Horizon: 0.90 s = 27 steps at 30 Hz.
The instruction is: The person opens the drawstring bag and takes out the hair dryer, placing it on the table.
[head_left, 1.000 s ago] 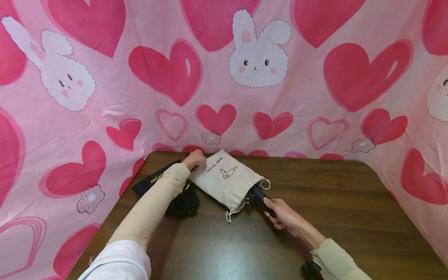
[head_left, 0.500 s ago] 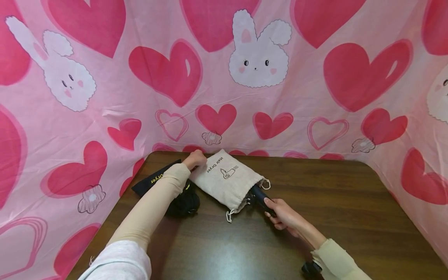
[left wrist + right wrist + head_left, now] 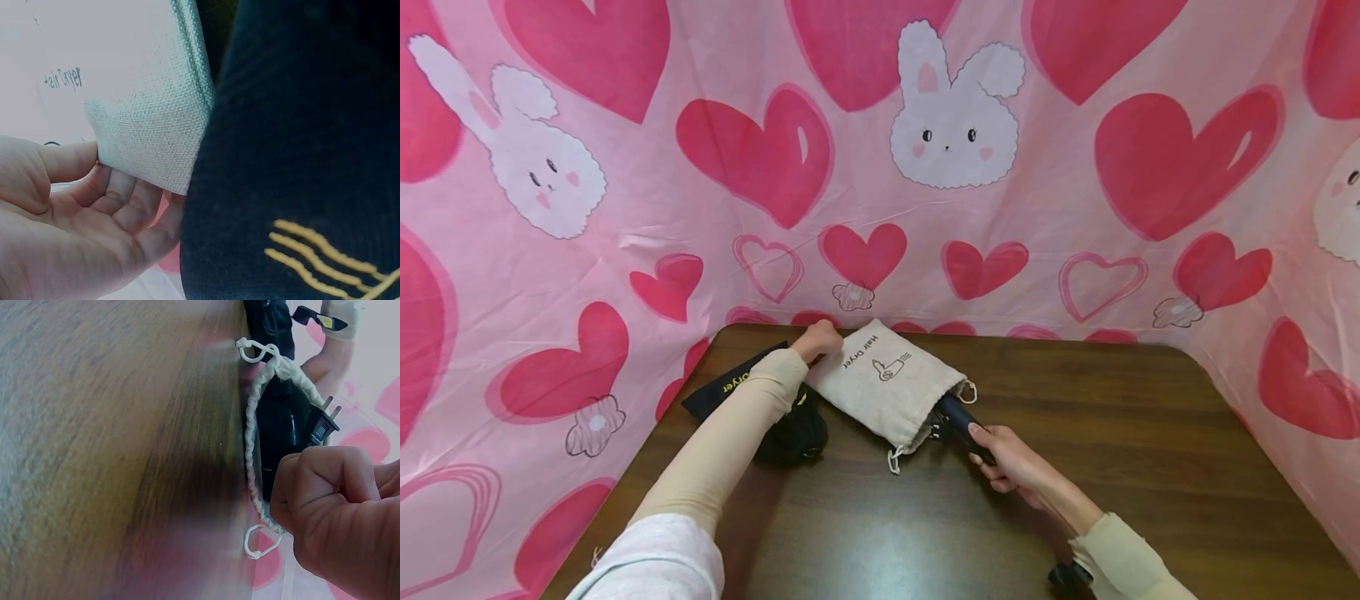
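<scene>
A cream drawstring bag [image 3: 880,375] printed "Hair Dryer" lies flat near the back of the table, its mouth towards the front right. My left hand [image 3: 818,342] pinches its far left corner between thumb and fingers, as the left wrist view shows. My right hand [image 3: 1011,458] grips the dark handle of a hair dryer [image 3: 958,419] that juts out of the bag's mouth; the rest of it is hidden inside. In the right wrist view a two-pin plug [image 3: 322,427] pokes out of the mouth beside my fingers. White drawstring loops [image 3: 256,544] hang at both sides of the opening.
Left of the bag lies a black pouch [image 3: 703,402] with yellow lettering, partly under my left forearm. A bunched black part [image 3: 797,432] is beside it. The brown wooden table [image 3: 1112,417] ends at a pink heart-patterned cloth [image 3: 1045,208].
My right hand and the hair dryer have shifted very slightly to the right, and the bag's mouth with them. My left hand has stayed in place.
</scene>
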Each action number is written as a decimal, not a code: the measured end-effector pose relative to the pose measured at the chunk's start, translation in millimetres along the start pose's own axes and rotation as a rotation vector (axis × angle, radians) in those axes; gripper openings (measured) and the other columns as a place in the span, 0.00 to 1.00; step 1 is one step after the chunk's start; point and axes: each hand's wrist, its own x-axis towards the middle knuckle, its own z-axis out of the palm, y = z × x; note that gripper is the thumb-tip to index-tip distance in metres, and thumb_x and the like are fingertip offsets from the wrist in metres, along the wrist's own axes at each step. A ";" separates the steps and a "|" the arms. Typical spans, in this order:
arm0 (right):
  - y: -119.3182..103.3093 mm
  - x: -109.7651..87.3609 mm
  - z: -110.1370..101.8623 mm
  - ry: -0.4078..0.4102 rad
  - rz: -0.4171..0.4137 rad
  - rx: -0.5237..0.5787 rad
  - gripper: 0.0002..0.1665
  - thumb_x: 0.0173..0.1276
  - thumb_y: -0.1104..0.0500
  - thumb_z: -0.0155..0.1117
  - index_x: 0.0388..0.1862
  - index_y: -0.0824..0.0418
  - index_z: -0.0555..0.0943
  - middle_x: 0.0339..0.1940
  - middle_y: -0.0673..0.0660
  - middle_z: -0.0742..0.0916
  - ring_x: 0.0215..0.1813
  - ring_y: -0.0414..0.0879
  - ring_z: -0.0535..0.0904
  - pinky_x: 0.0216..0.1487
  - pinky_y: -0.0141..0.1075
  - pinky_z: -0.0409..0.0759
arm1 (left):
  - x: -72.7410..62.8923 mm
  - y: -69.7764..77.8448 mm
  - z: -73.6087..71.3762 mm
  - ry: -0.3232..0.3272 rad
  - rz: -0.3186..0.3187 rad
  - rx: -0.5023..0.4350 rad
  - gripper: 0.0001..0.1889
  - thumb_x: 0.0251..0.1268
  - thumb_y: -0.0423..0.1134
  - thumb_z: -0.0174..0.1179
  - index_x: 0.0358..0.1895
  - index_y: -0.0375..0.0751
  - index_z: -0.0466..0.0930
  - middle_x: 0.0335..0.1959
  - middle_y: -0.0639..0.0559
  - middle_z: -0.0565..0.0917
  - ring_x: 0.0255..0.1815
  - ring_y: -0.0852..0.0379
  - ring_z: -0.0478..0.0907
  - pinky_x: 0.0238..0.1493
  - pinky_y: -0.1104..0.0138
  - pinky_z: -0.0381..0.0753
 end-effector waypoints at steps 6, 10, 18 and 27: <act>-0.4 -0.8 -0.5 0.000 -0.005 0.005 0.26 0.89 0.47 0.44 0.54 0.72 0.67 0.26 0.51 0.74 0.18 0.36 0.58 0.18 0.27 0.58 | -1.3 0.6 -1.4 -0.012 -0.006 -0.012 0.16 0.66 0.29 0.48 0.18 0.43 0.62 0.22 0.49 0.64 0.26 0.50 0.67 0.26 0.63 0.69; -0.3 -1.4 -0.7 0.006 -0.003 0.003 0.25 0.89 0.47 0.44 0.54 0.71 0.67 0.27 0.52 0.74 0.17 0.36 0.59 0.18 0.27 0.58 | -1.1 0.6 -1.0 -0.012 -0.011 -0.007 0.17 0.67 0.30 0.47 0.17 0.43 0.62 0.21 0.49 0.64 0.23 0.50 0.68 0.23 0.63 0.69; 0.0 -1.9 -1.7 0.008 0.000 -0.006 0.25 0.89 0.47 0.44 0.53 0.71 0.68 0.27 0.51 0.74 0.18 0.36 0.59 0.17 0.27 0.59 | -3.4 -0.3 0.3 0.002 -0.004 -0.008 0.15 0.66 0.29 0.47 0.19 0.43 0.62 0.24 0.48 0.66 0.27 0.50 0.67 0.27 0.63 0.70; -1.7 -3.3 -3.1 -0.003 -0.003 -0.004 0.25 0.89 0.47 0.43 0.55 0.72 0.66 0.27 0.51 0.74 0.18 0.36 0.58 0.18 0.26 0.58 | -5.9 -1.5 -0.3 0.010 0.003 0.014 0.14 0.67 0.30 0.47 0.21 0.43 0.62 0.26 0.47 0.67 0.29 0.50 0.68 0.27 0.64 0.69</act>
